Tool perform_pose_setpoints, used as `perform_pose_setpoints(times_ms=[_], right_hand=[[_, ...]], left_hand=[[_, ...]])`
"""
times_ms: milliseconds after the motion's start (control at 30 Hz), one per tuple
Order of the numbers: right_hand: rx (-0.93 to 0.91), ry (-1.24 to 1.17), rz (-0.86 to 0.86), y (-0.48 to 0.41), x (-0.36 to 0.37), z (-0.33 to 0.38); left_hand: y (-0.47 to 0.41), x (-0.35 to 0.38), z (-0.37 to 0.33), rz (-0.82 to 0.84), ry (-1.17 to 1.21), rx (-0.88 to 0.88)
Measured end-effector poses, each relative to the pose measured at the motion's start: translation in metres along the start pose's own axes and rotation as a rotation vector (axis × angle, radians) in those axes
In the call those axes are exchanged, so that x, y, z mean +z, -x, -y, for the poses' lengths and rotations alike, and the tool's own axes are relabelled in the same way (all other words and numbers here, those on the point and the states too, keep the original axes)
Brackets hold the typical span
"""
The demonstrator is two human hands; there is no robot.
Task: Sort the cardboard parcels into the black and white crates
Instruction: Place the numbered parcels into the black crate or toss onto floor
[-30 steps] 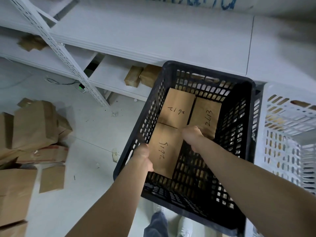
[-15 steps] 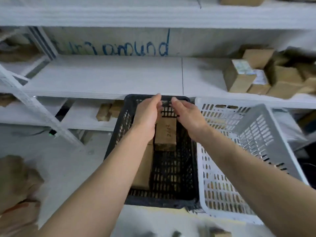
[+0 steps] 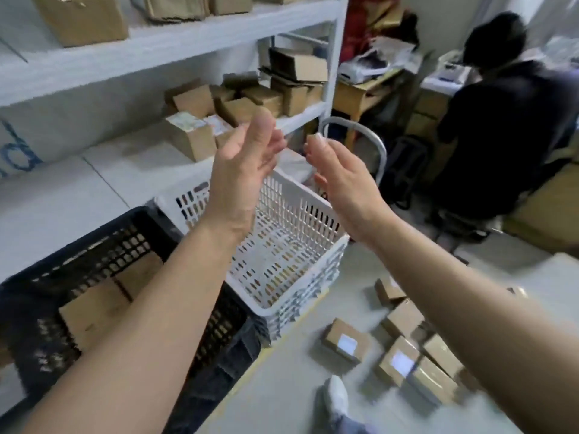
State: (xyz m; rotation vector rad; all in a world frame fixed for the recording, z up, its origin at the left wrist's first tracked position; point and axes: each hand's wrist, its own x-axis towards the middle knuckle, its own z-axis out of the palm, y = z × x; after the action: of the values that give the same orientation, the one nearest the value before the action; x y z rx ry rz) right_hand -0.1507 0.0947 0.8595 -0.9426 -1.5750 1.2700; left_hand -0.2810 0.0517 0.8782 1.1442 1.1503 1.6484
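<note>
My left hand (image 3: pixel 242 170) and my right hand (image 3: pixel 340 180) are raised in the air above the white crate (image 3: pixel 297 211), palms facing each other, fingers relaxed, holding nothing. The white crate looks to hold no parcels. To its left stands the black crate (image 3: pixel 103 239) with flat cardboard parcels (image 3: pixel 94 308) lying in it; my left forearm crosses over it. Several small cardboard parcels (image 3: pixel 404 349), some with white labels, lie on the floor at the lower right.
White shelving (image 3: pixel 156 45) at the left and back carries more cardboard boxes (image 3: pixel 194 136). A metal trolley handle (image 3: pixel 360 130) stands behind the white crate. A person in dark clothes (image 3: pixel 507 126) sits at a desk at the upper right. My shoe (image 3: pixel 335 399) is on the floor.
My view has swung right from the black crate toward the white crate and the room. Both hands have lifted away from the black crate and now hang empty in the air.
</note>
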Motion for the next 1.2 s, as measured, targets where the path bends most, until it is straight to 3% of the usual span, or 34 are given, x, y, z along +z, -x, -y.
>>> perform_pose_setpoints(times_ms=[267,700,933,1200], right_hand=[[0.032,0.164,-0.435,0.089,-0.153,-0.004],[0.237,0.174,-0.683,0.216,-0.388,-0.066],[0.351,0.143,-0.691,0.23,-0.462,-0.111],[0.409,0.136,-0.659,0.183,-0.507,-0.151]], left_hand=[[0.037,0.144,0.035,0.347,0.084,-0.145],[0.114,0.385,0.128,0.57,0.066,-0.353],[0.114,0.448,0.175,0.47,0.04,-0.433],[0.074,0.477,0.232,0.366,0.058,-0.517]])
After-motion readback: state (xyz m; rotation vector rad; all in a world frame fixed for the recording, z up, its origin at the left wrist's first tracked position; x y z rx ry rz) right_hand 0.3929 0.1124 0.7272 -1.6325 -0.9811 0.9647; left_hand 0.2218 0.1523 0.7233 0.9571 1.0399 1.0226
